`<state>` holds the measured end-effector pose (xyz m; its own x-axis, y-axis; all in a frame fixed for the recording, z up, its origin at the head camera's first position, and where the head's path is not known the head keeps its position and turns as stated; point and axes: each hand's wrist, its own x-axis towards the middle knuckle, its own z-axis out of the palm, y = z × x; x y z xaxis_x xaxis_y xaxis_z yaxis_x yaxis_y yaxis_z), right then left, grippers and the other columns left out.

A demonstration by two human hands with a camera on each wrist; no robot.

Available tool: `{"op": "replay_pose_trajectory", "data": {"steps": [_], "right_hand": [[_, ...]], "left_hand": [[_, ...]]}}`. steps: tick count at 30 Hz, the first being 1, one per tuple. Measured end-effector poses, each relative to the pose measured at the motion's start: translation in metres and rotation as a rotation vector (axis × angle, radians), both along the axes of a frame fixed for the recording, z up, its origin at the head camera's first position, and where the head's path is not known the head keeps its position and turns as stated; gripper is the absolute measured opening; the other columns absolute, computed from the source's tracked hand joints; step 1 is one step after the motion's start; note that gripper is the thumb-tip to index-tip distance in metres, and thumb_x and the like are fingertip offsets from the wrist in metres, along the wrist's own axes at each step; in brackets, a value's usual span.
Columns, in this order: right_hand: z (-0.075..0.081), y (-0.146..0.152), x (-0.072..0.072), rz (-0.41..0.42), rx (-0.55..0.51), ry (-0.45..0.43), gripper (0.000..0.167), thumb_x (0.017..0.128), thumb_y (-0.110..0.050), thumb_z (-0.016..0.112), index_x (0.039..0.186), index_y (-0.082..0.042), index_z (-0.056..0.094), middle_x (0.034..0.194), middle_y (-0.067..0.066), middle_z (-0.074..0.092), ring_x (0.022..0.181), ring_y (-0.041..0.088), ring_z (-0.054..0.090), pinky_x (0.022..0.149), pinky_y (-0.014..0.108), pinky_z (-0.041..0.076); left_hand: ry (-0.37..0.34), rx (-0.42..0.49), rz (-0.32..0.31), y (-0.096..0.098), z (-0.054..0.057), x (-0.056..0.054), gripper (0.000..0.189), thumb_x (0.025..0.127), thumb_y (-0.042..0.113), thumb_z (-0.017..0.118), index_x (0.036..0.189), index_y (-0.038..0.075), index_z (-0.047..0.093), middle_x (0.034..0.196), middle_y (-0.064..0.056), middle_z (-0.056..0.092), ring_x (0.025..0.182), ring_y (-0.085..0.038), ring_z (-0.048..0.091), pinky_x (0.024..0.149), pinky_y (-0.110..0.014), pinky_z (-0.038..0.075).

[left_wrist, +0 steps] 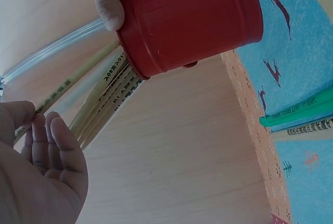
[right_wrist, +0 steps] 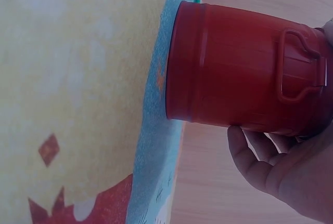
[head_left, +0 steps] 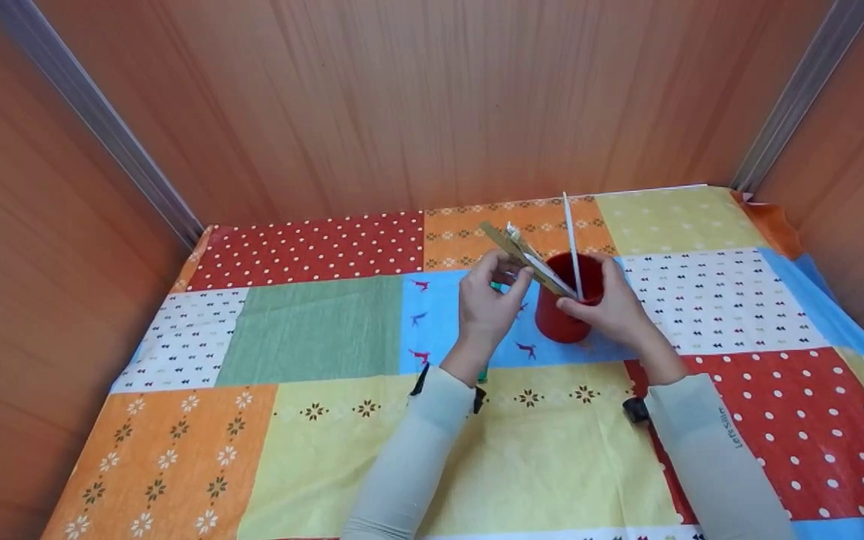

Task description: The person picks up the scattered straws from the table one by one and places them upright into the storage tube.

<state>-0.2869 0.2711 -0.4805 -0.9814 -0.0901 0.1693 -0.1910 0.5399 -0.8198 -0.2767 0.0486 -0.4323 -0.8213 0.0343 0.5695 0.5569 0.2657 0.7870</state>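
Note:
A red metal can [head_left: 563, 319] with a wire handle stands on the blue patch of the cloth. My right hand [head_left: 612, 304] grips it at the rim, thumb on the near side and fingers around the far side. Thin brown sticks with dark printing [left_wrist: 106, 94] lean out of the can toward my left, beside a clear straw-like tube [left_wrist: 57, 47]. My left hand [head_left: 488, 296] pinches one brown printed stick [left_wrist: 67, 82] between thumb and forefinger, its end still at the can's mouth. The can's inside is mostly hidden.
A green printed stick [left_wrist: 302, 110] and a tan printed stick [left_wrist: 312, 128] lie on the cloth left of the can. The patchwork cloth [head_left: 319, 330] covers the table. Wood-grain panels [head_left: 432, 97] rise behind and at both sides.

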Motion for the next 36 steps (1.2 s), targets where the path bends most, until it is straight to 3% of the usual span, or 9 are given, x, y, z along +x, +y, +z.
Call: {"op": "replay_pose_trajectory", "data": {"steps": [9, 18, 20, 22, 27, 31, 36], "right_hand": [[-0.001, -0.001, -0.002, -0.001, -0.028, 0.017, 0.092, 0.079, -0.038, 0.078, 0.147, -0.009, 0.022, 0.142, 0.015, 0.036, 0.130, 0.031, 0.038, 0.097, 0.055, 0.046], [-0.001, -0.001, -0.002, 0.003, -0.041, 0.019, 0.091, 0.080, -0.036, 0.077, 0.147, -0.010, 0.022, 0.143, 0.015, 0.036, 0.129, 0.031, 0.037, 0.098, 0.055, 0.045], [-0.001, -0.001, -0.002, 0.005, -0.044, 0.015, 0.090, 0.080, -0.036, 0.077, 0.147, -0.010, 0.022, 0.143, 0.014, 0.036, 0.129, 0.031, 0.037, 0.097, 0.055, 0.046], [-0.001, -0.001, -0.001, 0.007, -0.048, 0.011, 0.089, 0.081, -0.035, 0.077, 0.147, -0.011, 0.022, 0.143, 0.014, 0.036, 0.130, 0.031, 0.037, 0.096, 0.054, 0.046], [0.000, -0.001, -0.001, 0.015, -0.059, 0.017, 0.087, 0.081, -0.033, 0.077, 0.147, -0.013, 0.023, 0.143, 0.013, 0.036, 0.130, 0.031, 0.037, 0.095, 0.054, 0.047], [0.000, -0.001, -0.001, 0.017, -0.060, 0.021, 0.088, 0.080, -0.034, 0.077, 0.146, -0.012, 0.023, 0.143, 0.013, 0.036, 0.130, 0.031, 0.037, 0.095, 0.054, 0.047], [-0.001, -0.001, -0.001, 0.008, -0.046, 0.018, 0.092, 0.079, -0.035, 0.078, 0.147, -0.011, 0.022, 0.144, 0.014, 0.035, 0.129, 0.030, 0.037, 0.094, 0.055, 0.048]], "left_hand": [[0.008, 0.032, -0.034, -0.002, -0.003, -0.002, 0.019, 0.090, 0.024, 0.068, 0.105, 0.013, 0.065, 0.086, 0.001, 0.070, 0.073, -0.006, 0.064, 0.069, -0.024, 0.055], [-0.008, 0.069, -0.029, -0.021, -0.021, -0.011, 0.016, 0.087, 0.021, 0.069, 0.093, 0.008, 0.063, 0.074, -0.003, 0.064, 0.065, -0.012, 0.061, 0.063, -0.026, 0.053], [-0.072, 0.065, 0.003, -0.025, -0.025, -0.013, 0.014, 0.088, 0.022, 0.067, 0.092, 0.009, 0.061, 0.073, -0.002, 0.062, 0.064, -0.013, 0.059, 0.063, -0.027, 0.051], [-0.184, 0.031, 0.035, -0.029, -0.029, -0.015, 0.013, 0.090, 0.025, 0.065, 0.095, 0.013, 0.061, 0.075, -0.001, 0.061, 0.065, -0.014, 0.057, 0.061, -0.027, 0.049], [-0.482, -0.187, 0.070, -0.035, -0.038, -0.018, 0.025, 0.090, 0.033, 0.065, 0.111, 0.019, 0.060, 0.093, -0.001, 0.060, 0.073, -0.015, 0.056, 0.062, -0.028, 0.047], [-0.608, -0.369, 0.078, -0.037, -0.046, -0.020, 0.034, 0.090, 0.030, 0.066, 0.121, 0.020, 0.059, 0.107, -0.004, 0.059, 0.087, -0.018, 0.055, 0.071, -0.032, 0.051], [-0.748, -0.503, 0.078, -0.038, -0.052, -0.022, 0.036, 0.090, 0.026, 0.066, 0.126, 0.023, 0.057, 0.114, -0.005, 0.055, 0.093, -0.020, 0.055, 0.073, -0.035, 0.054]]}}
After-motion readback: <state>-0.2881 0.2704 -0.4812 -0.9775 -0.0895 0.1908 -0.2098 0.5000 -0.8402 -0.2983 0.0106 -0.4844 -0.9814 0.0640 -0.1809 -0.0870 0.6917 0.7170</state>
